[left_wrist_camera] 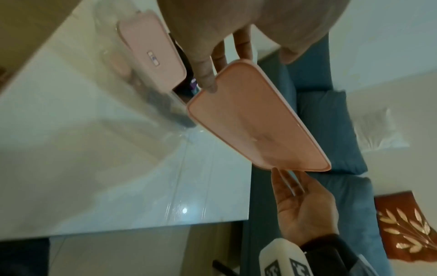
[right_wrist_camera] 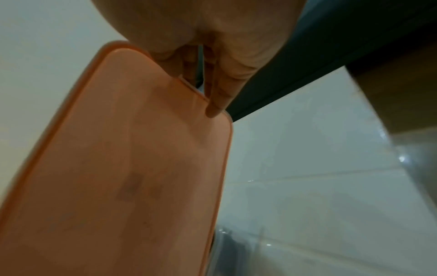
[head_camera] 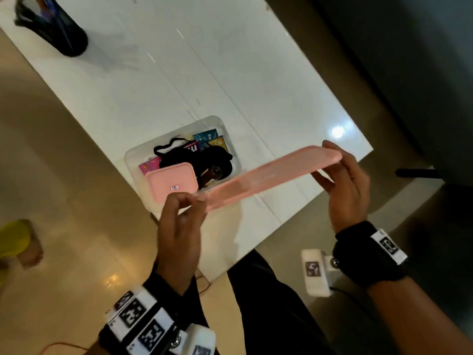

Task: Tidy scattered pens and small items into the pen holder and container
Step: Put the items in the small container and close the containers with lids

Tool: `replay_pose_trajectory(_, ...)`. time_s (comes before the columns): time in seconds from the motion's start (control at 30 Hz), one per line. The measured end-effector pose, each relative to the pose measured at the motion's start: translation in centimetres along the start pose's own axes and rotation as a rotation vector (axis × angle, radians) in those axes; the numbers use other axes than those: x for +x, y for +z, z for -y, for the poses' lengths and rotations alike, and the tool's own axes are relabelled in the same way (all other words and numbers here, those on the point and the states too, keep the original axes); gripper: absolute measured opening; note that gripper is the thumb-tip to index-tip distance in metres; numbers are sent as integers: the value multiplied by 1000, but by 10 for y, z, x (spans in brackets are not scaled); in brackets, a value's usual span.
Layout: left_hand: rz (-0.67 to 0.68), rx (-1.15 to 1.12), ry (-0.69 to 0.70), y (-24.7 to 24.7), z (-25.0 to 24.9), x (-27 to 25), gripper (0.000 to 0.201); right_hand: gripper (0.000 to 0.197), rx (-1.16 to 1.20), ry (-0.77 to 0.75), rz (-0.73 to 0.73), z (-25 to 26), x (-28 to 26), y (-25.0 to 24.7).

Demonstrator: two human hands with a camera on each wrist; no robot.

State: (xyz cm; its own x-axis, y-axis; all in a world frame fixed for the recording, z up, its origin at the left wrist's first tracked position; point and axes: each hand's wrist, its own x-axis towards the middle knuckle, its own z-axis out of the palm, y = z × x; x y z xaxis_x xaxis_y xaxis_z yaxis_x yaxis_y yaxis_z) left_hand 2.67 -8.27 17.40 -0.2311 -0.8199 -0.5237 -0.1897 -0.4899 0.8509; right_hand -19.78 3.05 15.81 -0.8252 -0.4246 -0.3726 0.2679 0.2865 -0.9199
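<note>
A long pink lid (head_camera: 268,178) is held tilted in the air over the white table (head_camera: 179,80), just right of the clear container (head_camera: 231,139). My left hand (head_camera: 190,201) pinches the lid's near left end. My right hand (head_camera: 331,161) grips its far right end, thumb on top and fingers (right_wrist_camera: 212,104) beneath. The container holds a small pink box (head_camera: 171,184), a black cloth item (head_camera: 204,157), coloured cards and a brown bottle. The black mesh pen holder (head_camera: 53,26) stands at the far left corner with pens in it. In the left wrist view the lid (left_wrist_camera: 257,119) spans between both hands.
The table's near edge (head_camera: 230,267) runs close to my legs. A blue sofa (left_wrist_camera: 331,130) lies beyond the table's right side. A black object (head_camera: 417,173) sits off the table at right, and something yellow (head_camera: 12,239) lies on the floor at left.
</note>
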Motion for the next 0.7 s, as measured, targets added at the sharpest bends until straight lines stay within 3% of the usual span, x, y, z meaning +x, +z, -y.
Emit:
replay_pose_trajectory(0.17, -117, 25, 133, -35, -26, 24, 12, 31, 187, 47, 38, 27, -1, 58)
replay_pose_trajectory(0.27, -164, 33, 128, -56, -18, 37, 28, 31, 167, 42, 135, 18, -1, 73)
replay_pose_trajectory(0.37, -236, 76, 156, -76, -7, 49, 51, 38, 12, 60, 218, -5, 5, 85)
replay_pose_trajectory(0.47, -229, 180, 174, -90, 15, 66, 65, 41, -244, -14, 251, -36, 17, 107)
replay_pose_trajectory(0.6, -253, 296, 144, -99, 44, 89, 63, 48, -617, -211, 369, -64, 28, 132)
replay_pose_trajectory(0.7, -259, 348, 116, -100, 53, 101, 63, 54, -749, -239, 385, -67, 29, 144)
